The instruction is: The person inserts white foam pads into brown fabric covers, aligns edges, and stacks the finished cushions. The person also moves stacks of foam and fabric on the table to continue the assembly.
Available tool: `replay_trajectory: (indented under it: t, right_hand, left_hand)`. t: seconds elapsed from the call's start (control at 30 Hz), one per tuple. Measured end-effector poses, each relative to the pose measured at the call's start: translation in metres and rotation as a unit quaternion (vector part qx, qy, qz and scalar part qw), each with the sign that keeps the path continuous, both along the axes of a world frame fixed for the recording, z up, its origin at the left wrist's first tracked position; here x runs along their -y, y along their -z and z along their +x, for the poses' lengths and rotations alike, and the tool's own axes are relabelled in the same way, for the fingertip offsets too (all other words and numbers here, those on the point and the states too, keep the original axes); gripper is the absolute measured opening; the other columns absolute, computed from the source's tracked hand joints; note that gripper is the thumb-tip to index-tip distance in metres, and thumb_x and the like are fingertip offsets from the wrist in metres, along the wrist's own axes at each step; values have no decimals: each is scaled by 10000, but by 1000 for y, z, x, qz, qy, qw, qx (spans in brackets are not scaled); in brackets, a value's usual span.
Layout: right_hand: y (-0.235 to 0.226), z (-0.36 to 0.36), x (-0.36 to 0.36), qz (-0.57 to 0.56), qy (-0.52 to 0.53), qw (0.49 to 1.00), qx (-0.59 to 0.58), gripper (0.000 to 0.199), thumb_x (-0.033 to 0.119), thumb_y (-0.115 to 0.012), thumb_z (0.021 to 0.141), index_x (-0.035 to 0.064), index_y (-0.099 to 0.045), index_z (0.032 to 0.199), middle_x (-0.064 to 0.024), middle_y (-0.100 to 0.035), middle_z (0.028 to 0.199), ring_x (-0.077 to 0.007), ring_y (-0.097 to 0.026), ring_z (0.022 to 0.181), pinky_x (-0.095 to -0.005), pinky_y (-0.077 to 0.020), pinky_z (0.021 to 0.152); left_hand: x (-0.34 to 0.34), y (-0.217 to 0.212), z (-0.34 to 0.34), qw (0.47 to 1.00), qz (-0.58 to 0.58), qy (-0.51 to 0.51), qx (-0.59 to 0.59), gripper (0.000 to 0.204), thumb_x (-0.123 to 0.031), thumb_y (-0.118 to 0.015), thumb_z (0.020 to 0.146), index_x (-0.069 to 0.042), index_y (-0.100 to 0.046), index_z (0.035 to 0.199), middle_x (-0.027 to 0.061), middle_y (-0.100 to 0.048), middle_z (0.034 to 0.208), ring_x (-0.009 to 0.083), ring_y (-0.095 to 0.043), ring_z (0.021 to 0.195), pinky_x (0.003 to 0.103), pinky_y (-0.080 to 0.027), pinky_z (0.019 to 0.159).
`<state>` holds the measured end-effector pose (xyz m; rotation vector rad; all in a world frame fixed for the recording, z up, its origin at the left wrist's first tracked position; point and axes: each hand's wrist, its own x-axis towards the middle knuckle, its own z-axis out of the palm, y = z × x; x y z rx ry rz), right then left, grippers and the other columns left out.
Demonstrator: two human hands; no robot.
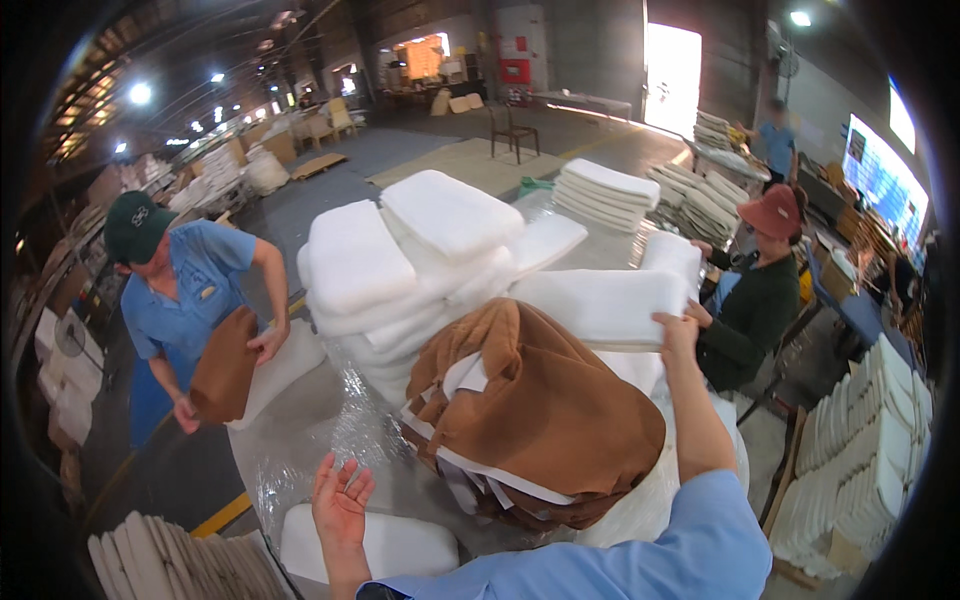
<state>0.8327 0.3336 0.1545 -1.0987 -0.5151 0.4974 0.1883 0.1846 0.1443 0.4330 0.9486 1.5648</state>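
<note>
As brown fabric (560,410) separates hands (342,505) (680,338), pad stacks (400,250), co-workers (205,290)

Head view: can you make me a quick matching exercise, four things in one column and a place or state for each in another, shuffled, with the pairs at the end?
Things:
1. left hand
2. right hand
3. brown cloth bundle
4. dark chair

Places and states:
A. standing in the background
B. holding the end of a white pad
C. open, with nothing in it
D. on the plastic-covered table, between the two forearms

Right pairs: 1-C, 2-B, 3-D, 4-A.
</note>
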Motion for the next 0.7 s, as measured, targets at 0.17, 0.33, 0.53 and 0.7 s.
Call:
replay_trajectory:
  t: [0.17, 0.33, 0.53, 0.7]
  right_hand:
    - [-87, 37, 61, 1, 104, 992, 72, 590, 1, -845, 714, -18, -555, 1228, -104, -665, 1057, -221, -671, 896, -390, -571, 831]
    - [-154, 56, 100, 89, 69, 990, 85, 581, 54, -827, 810, -13, -533, 1306, -131, -673, 1163, -262, -697, 1043, -400, -572, 951]
    - [-164, 10, 3, 157, -178, 969, -66, 474, 90, -769, 875, -64, -632, 1302, -161, -720, 1213, -295, -708, 1119, -449, -575, 995]
    - [-168, -90, -144, 155, -257, 947, -113, 542, 75, -766, 857, -32, -606, 1364, -164, -694, 1277, -341, -678, 1180, -508, -547, 1044]
  left_hand:
    - [34, -12, -32, 995, -21, -49, -87, 445, -206, -579, 1072, -97, -515, 1498, 178, -710, 1192, 338, -750, 993, 448, -636, 870]
    - [4, 7, -49, 996, 1, -34, -86, 427, -174, -595, 1065, -70, -532, 1475, 193, -709, 1184, 332, -756, 984, 424, -640, 856]
    - [-42, -13, 2, 997, 44, 37, -43, 404, -164, -591, 1069, -51, -546, 1454, 206, -713, 1178, 343, -757, 983, 428, -637, 858]
    - [-25, -24, 15, 999, 10, 17, -45, 418, -146, -588, 1062, -23, -535, 1458, 195, -718, 1161, 349, -758, 984, 428, -635, 856]
